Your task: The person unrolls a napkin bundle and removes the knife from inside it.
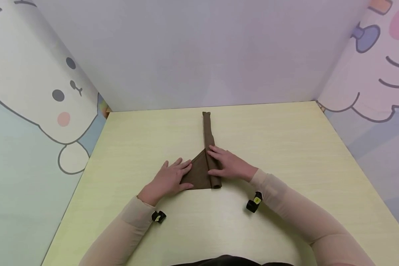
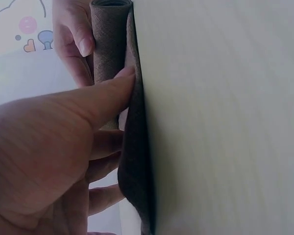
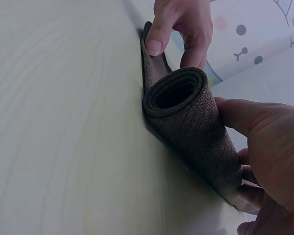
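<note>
A brown cloth [image 1: 199,173] lies on the table, partly rolled into a tube. Its flat part is a triangular flap at the left, and the rolled part [image 1: 213,162] runs away from the person along the right side. My left hand [image 1: 169,179] rests on the flap's left edge with fingers spread, its thumb [image 2: 112,95] at the near edge. The right hand [image 1: 231,165] lies across the roll, fingers extended and thumb nearer the roll's front end. In the right wrist view, the roll's open end [image 3: 176,93] shows several wound layers around a hollow.
The pale wood-patterned table [image 1: 136,136] meets a plain light wall [image 1: 199,55] at the back. Walls with cartoon prints stand at the left [image 1: 36,92] and right [image 1: 369,74]. Small black devices sit on the left wrist [image 1: 159,217] and right wrist [image 1: 254,202].
</note>
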`<state>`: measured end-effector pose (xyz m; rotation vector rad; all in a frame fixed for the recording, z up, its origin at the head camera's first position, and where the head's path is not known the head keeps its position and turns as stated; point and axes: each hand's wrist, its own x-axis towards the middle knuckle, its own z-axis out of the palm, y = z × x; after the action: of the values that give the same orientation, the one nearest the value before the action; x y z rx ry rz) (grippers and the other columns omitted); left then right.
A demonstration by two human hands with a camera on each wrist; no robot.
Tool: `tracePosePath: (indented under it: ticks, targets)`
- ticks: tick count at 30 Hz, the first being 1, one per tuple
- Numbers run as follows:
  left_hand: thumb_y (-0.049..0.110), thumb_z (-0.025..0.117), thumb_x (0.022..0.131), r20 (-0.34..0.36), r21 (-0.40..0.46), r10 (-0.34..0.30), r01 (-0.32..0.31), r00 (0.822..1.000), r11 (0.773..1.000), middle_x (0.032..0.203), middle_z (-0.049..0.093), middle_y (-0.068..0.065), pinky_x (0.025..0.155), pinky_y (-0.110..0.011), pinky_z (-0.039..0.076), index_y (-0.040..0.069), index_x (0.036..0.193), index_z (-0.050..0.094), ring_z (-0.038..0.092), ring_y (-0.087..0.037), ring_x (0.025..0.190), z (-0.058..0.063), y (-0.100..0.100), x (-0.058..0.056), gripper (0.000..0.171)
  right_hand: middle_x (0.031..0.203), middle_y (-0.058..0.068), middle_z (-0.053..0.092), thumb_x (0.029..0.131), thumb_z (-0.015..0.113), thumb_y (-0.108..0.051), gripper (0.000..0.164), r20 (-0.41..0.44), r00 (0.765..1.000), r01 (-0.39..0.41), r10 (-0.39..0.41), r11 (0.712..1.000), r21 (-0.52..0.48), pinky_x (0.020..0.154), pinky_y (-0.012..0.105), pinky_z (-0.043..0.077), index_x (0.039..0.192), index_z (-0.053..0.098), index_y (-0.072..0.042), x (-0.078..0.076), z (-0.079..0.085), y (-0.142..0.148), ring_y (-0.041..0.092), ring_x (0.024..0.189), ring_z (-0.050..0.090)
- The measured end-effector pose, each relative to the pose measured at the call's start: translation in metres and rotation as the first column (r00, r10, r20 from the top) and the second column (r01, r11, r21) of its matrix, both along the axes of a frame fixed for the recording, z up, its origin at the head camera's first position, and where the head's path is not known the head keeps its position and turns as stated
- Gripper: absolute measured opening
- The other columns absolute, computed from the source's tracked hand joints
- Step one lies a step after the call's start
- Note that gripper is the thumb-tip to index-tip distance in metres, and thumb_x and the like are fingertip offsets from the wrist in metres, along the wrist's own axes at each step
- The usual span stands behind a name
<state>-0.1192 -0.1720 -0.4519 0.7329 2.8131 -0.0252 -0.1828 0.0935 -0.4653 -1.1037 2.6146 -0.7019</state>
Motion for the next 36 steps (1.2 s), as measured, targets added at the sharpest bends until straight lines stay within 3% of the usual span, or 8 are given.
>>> tracePosePath:
  ticks: [15,36]
  targets:
    - [0.065,0.052,0.089,0.000,0.008,-0.006,0.006,1.000,1.000,0.156,0.029,0.006,0.106,-0.060,0.025,0.019,0.149,0.038,0.025,-0.024,0.143,0.000,-0.001,-0.001,0.078,0.158,0.010,0.020,0.089,0.063,-0.051,0.082,0.053,0.998,0.033,-0.032,0.999,-0.023,0.110,0.045,0.030,0.151,0.032,-0.008,0.003,0.007,0.012,0.027,0.143,0.024]
    - [0.063,0.053,0.089,-0.009,0.025,-0.015,0.015,1.000,1.000,0.155,0.030,0.004,0.106,-0.060,0.024,0.017,0.149,0.038,0.026,-0.025,0.142,0.000,-0.013,0.001,0.077,0.157,0.009,0.024,0.089,0.065,-0.048,0.082,0.040,0.998,0.053,-0.052,0.998,-0.020,0.111,0.044,0.028,0.150,0.032,-0.004,0.003,0.004,0.027,0.027,0.142,0.026]
